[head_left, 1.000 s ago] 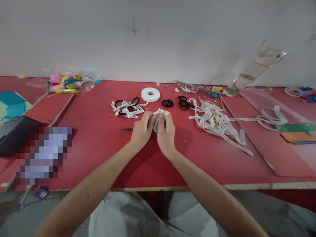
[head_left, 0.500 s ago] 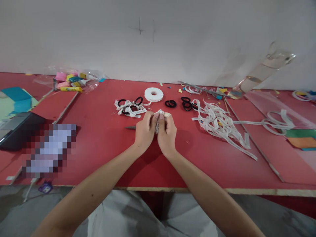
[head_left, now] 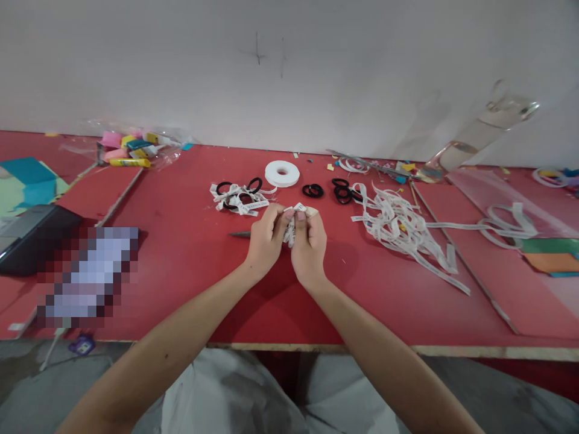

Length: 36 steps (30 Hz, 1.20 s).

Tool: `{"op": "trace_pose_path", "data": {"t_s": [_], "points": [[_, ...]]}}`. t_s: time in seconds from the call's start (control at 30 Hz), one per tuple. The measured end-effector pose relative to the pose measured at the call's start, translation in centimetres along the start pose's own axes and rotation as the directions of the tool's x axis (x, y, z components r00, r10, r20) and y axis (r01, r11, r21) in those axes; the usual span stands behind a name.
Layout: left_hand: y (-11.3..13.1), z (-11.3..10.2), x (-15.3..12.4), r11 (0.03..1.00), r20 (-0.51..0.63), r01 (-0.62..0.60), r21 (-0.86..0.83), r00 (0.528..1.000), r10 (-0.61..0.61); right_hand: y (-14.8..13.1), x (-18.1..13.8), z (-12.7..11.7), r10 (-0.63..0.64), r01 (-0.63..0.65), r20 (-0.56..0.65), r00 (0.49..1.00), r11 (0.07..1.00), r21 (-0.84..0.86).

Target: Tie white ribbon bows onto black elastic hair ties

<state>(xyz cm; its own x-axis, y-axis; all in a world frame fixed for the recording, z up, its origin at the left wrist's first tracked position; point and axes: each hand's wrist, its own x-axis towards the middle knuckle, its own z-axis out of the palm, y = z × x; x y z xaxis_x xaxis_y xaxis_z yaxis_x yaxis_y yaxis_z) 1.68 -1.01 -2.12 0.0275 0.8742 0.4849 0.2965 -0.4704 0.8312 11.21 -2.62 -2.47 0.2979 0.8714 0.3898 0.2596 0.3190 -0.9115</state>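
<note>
Both hands meet over the middle of the red table. My left hand (head_left: 266,238) and my right hand (head_left: 309,244) are closed, pinching a piece of white printed ribbon (head_left: 290,232) between thumbs and fingers. Folds of the ribbon show between the two thumbs; the rest is hidden by the fingers. Beside my left hand a dark pointed tool tip (head_left: 239,234) sticks out on the table. Just beyond the hands lie black hair ties with printed ribbon on them (head_left: 242,196), a white tape roll (head_left: 282,173) and loose black hair ties (head_left: 312,190).
A tangled heap of printed ribbon (head_left: 398,223) lies to the right, near more black hair ties (head_left: 342,190). A clear bottle (head_left: 479,135) leans against the wall. On the left are a blurred phone (head_left: 93,274), a black case (head_left: 40,235) and a plastic bag of colourful items (head_left: 136,147).
My thumbs have moved slightly apart, and more of the printed ribbon shows between them. My right hand has shifted a little to the right.
</note>
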Motion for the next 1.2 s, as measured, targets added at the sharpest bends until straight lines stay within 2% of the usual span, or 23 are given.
{"op": "trace_pose_path", "data": {"t_s": [0.13,0.27,0.53,0.73,0.9,1.07,1.2], "points": [[0.02,0.04,-0.07,1.000,0.002,0.017,-0.004,1.000,-0.017,0.03,0.00,0.03,0.001,-0.001,0.001,1.000,1.000,0.019],[0.18,0.01,-0.13,0.996,0.001,0.085,0.023,0.996,-0.085,0.07,0.00,0.08,0.012,-0.011,0.011,1.000,1.000,-0.004],[0.20,-0.04,-0.09,0.979,-0.020,0.123,0.166,0.992,-0.121,0.06,-0.08,0.06,-0.006,0.011,0.047,0.999,0.994,-0.107],[-0.17,-0.30,0.23,0.955,0.006,0.170,0.242,0.984,-0.176,0.42,0.16,-0.08,0.016,0.008,0.092,0.996,0.967,-0.255],[-0.26,-0.49,0.43,0.986,0.024,0.089,0.142,0.995,-0.093,0.32,0.38,-0.21,-0.039,0.060,0.122,0.992,0.982,-0.178],[0.45,-0.50,0.29,0.995,-0.012,0.040,0.092,0.999,-0.039,-0.18,0.25,-0.18,-0.063,0.068,0.092,0.994,0.996,-0.050],[0.47,-0.62,0.26,0.997,0.018,-0.008,0.078,1.000,0.007,-0.19,0.05,-0.08,-0.067,0.068,0.069,0.995,0.998,-0.014]]}}
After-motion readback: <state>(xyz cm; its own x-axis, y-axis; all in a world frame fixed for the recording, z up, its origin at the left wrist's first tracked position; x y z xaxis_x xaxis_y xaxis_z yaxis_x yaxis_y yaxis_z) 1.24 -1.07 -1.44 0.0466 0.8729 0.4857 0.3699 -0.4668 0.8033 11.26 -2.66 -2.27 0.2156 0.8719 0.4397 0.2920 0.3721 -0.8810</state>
